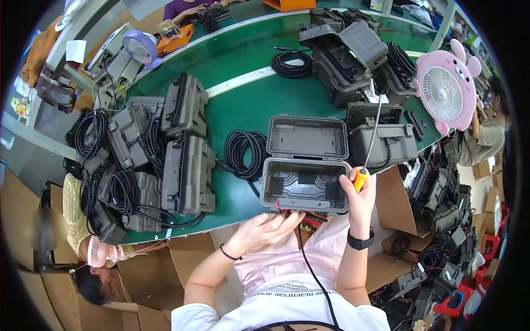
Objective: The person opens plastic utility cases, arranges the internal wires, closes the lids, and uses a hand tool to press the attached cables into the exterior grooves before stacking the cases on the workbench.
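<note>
1. A box (303, 190) sits at the near edge of the table (237, 113), its lid (307, 138) on the far side.
2. Left of it lies a cable coil (245, 154); farther left, a pile of boxes (185, 175).
3. At the far right, more boxes (339, 71) stand left of a fan (443, 91).
4. Another fan (140, 47) stands beyond the pile.

1 left hand (268, 229), 1 right hand (361, 201), 1 yellow-handled screwdriver (361, 179) and 1 open box (307, 160) are counted. On the tabletop (237, 110), 1 cable coil (256, 165) is seen beside the open box and 1 loose coil (287, 71) near the far boxes (339, 74). At least 3 fans are shown: 1 rabbit-eared fan (441, 91), 1 purple fan (139, 47), 1 small pink fan (97, 251). At least 3 other people (486, 140) are seen. The heaped boxes (185, 176) cannot be surely counted.
</note>
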Demonstrator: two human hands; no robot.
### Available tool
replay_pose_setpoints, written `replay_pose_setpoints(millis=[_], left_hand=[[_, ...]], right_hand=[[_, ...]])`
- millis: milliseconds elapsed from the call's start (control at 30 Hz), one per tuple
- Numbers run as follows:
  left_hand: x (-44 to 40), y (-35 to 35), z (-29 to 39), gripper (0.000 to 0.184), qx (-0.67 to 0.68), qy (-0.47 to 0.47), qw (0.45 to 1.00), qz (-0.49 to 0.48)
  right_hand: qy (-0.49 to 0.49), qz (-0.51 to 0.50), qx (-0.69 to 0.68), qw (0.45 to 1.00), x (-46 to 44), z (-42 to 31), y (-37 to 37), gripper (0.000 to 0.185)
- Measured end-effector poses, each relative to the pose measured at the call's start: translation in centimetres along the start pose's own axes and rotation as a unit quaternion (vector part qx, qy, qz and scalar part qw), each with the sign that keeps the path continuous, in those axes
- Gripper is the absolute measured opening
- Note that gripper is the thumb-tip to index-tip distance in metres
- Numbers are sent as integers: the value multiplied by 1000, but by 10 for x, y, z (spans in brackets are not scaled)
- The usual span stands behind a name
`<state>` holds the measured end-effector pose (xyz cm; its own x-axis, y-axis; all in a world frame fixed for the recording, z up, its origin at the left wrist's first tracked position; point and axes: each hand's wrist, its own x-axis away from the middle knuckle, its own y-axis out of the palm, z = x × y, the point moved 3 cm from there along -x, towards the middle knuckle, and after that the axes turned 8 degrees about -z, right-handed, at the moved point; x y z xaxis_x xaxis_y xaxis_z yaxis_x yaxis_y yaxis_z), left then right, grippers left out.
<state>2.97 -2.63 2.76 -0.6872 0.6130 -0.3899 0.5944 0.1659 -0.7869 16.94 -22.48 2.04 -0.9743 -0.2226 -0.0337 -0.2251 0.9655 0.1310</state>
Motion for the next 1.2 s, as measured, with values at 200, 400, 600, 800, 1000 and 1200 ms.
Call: replay_pose_setpoints(millis=[200,400,600,800,1000,1200], left_hand=[[-10,2,-15,26,18,-3,999,31],[-10,8,-15,30,33,-52,995,76],[-13,3,-11,25,30,-74,996,45],[3,32,-6,41,-76,-25,996,39],[-1,14,-11,30,-31,4,991,129],[3,-15,-34,26,259,-227,930,129]], right_hand=[[-46,-28,45,998,-10,-20,9,20],[-42,-31,138,989,-16,-41,14,17],[-58,-26,21,998,-14,-20,9,22],[-56,-26,34,997,-6,-13,4,24],[-46,-14,17,999,1,1,-2,25],[-49,-16,-17,999,4,14,-5,29]])
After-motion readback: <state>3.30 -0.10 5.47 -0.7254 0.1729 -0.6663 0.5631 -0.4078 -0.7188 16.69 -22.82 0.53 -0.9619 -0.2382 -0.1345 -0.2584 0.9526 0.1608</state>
